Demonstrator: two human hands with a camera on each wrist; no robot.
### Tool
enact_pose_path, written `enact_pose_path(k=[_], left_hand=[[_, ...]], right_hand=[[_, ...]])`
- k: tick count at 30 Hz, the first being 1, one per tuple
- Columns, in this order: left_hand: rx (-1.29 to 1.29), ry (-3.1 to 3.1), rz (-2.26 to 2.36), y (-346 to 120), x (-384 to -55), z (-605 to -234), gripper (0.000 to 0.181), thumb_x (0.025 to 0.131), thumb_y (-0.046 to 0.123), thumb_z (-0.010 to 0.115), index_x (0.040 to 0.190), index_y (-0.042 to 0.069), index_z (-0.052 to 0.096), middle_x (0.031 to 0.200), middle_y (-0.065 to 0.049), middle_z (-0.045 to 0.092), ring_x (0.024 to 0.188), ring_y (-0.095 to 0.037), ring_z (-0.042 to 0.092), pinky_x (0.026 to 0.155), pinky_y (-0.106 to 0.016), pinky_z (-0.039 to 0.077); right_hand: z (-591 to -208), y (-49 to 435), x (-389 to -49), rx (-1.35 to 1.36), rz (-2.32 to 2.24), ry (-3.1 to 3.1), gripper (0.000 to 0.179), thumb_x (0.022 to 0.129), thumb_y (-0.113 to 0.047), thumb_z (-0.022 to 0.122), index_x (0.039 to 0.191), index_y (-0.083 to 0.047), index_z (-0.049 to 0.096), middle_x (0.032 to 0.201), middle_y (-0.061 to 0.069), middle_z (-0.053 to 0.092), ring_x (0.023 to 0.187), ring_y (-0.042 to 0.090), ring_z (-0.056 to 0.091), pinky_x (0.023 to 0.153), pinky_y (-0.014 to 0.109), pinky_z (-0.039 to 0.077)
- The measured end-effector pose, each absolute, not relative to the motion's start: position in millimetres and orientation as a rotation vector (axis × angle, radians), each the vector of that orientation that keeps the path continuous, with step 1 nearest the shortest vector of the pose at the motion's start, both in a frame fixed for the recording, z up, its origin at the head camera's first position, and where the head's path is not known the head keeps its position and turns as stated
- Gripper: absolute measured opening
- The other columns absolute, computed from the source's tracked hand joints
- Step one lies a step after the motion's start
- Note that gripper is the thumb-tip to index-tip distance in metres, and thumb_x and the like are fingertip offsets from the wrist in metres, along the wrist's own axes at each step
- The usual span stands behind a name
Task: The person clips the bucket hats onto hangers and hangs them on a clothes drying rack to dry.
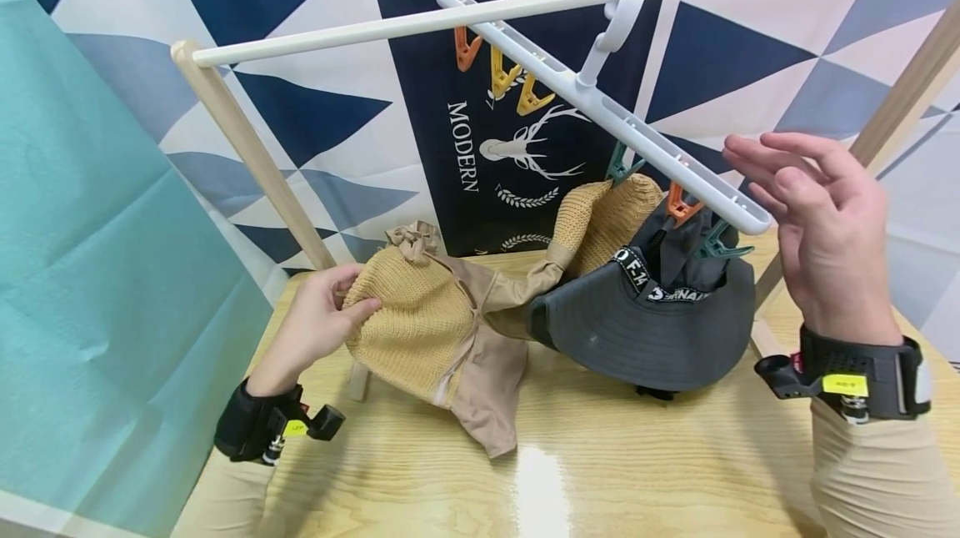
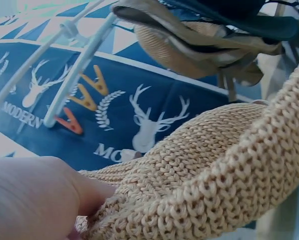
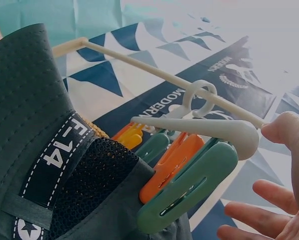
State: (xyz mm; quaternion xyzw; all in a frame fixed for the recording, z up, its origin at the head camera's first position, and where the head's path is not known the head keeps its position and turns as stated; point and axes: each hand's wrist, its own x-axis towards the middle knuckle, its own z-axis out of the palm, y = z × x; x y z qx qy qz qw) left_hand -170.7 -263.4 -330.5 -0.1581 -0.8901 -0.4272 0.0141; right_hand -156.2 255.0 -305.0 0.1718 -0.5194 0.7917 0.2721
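Note:
A tan knitted hat with beige fabric bands (image 1: 412, 317) is stretched out at the left, and my left hand (image 1: 322, 313) pinches its edge between thumb and fingers. The coarse knit (image 2: 204, 180) fills much of the left wrist view. Its other knitted part (image 1: 600, 225) hangs from a green clip on a white clip hanger (image 1: 637, 125). A dark grey bucket hat (image 1: 652, 329) with F-14 lettering hangs from an orange clip (image 1: 681, 204) and a green clip (image 1: 723, 242). My right hand (image 1: 832, 225), holding nothing, is raised beside the hanger's near end.
The hanger hooks over a white rail (image 1: 420, 25) on wooden posts (image 1: 255, 158). An orange clip (image 1: 467, 48) and two yellow clips (image 1: 502, 75) hang at the hanger's far end. Below is a wood-grain table (image 1: 600, 455); a patterned cloth (image 1: 330, 129) stands behind.

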Motion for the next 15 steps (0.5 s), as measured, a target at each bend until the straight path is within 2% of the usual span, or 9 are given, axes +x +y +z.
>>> enact_pose_path(k=[11, 15], left_hand=[[-0.52, -2.699, -1.12, -274.3, -164.6, -297.7, 0.032, 0.098, -0.004, 0.082, 0.13, -0.001, 0.079, 0.118, -0.026, 0.082, 0.072, 0.003, 0.069, 0.06, -0.021, 0.054], [-0.51, -2.669, -1.033, -277.8, -160.0, -288.4, 0.031, 0.097, -0.005, 0.083, 0.127, 0.002, 0.081, 0.106, -0.023, 0.085, 0.062, 0.001, 0.058, 0.056, -0.021, 0.045]], right_hand=[[-303.3, 255.5, -154.3, 0.544, 2.153, -1.364, 0.042, 0.1, 0.006, 0.069, 0.14, 0.014, 0.064, 0.133, 0.022, 0.082, 0.125, 0.027, 0.082, 0.105, 0.029, 0.065], [-302.5, 254.7, -152.7, 0.559, 2.152, -1.368, 0.042, 0.1, 0.007, 0.067, 0.142, 0.015, 0.062, 0.135, 0.023, 0.081, 0.126, 0.029, 0.082, 0.106, 0.029, 0.065]])
